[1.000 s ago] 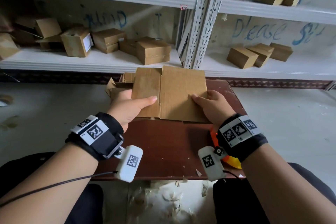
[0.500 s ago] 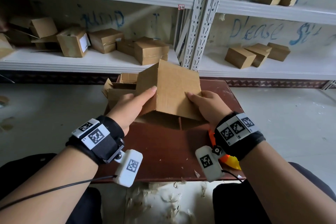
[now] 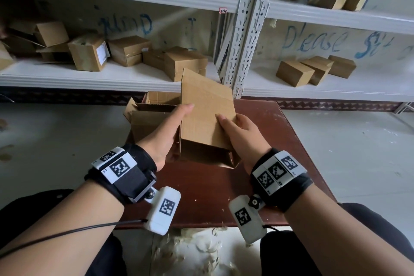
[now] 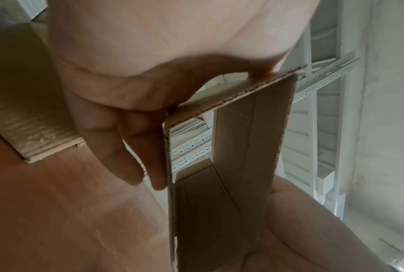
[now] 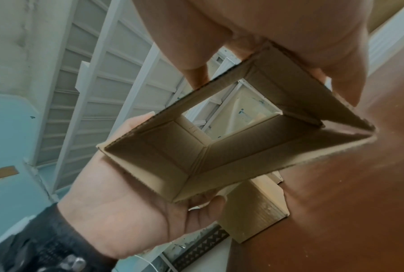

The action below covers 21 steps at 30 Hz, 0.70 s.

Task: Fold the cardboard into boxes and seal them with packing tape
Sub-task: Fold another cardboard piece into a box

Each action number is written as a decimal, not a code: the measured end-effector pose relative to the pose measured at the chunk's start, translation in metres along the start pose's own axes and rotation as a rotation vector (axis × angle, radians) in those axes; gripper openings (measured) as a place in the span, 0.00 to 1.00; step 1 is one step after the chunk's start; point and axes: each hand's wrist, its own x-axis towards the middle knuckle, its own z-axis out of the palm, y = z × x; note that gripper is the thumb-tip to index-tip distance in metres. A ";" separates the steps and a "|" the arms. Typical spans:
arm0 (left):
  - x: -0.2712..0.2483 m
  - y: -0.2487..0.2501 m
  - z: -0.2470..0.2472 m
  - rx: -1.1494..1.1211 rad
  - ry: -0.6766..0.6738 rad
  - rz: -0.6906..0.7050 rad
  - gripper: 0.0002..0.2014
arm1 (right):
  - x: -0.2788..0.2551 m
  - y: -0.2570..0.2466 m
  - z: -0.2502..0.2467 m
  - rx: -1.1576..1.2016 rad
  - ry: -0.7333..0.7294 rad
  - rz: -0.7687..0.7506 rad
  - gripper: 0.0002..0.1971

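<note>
A brown cardboard box (image 3: 206, 116) is spread into a square tube, open at both ends, and held tilted above the brown table (image 3: 282, 141). My left hand (image 3: 172, 127) grips its left side, with the thumb on the upper face and the fingers down the side wall. My right hand (image 3: 237, 129) grips the right side, thumb on top and fingers beneath. The left wrist view looks into the hollow box (image 4: 238, 165) past the curled fingers (image 4: 135, 165). In the right wrist view the box (image 5: 219, 150) sits between my left hand (image 5: 126, 193) and my right fingers (image 5: 340, 81).
An open cardboard carton (image 3: 147, 116) stands on the table's far left, just behind my left hand. White metal shelving holds several folded boxes at the left (image 3: 127, 51) and right (image 3: 313, 69). A perforated upright post (image 3: 248, 29) stands between them. Scraps litter the floor (image 3: 197, 251).
The cardboard lay flat under both hands a second ago. It has been squeezed open into a square tube, lifted off the table and tilted up at its far end.
</note>
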 end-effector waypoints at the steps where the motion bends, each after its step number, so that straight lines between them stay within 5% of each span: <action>1: -0.001 0.001 0.000 -0.039 0.007 -0.004 0.25 | -0.002 -0.001 0.000 0.028 -0.019 -0.004 0.21; 8: 0.003 0.006 -0.007 -0.235 -0.002 -0.002 0.27 | 0.000 -0.015 -0.017 0.388 -0.168 0.136 0.45; 12: 0.005 0.007 -0.007 -0.274 -0.068 -0.062 0.32 | 0.000 -0.017 -0.029 0.502 -0.237 0.064 0.34; 17: 0.013 0.005 -0.011 -0.267 0.009 -0.092 0.48 | 0.000 -0.018 -0.030 0.539 -0.093 0.084 0.19; 21: 0.009 0.008 -0.009 -0.266 -0.075 -0.072 0.43 | -0.004 -0.020 -0.033 0.604 -0.044 0.016 0.19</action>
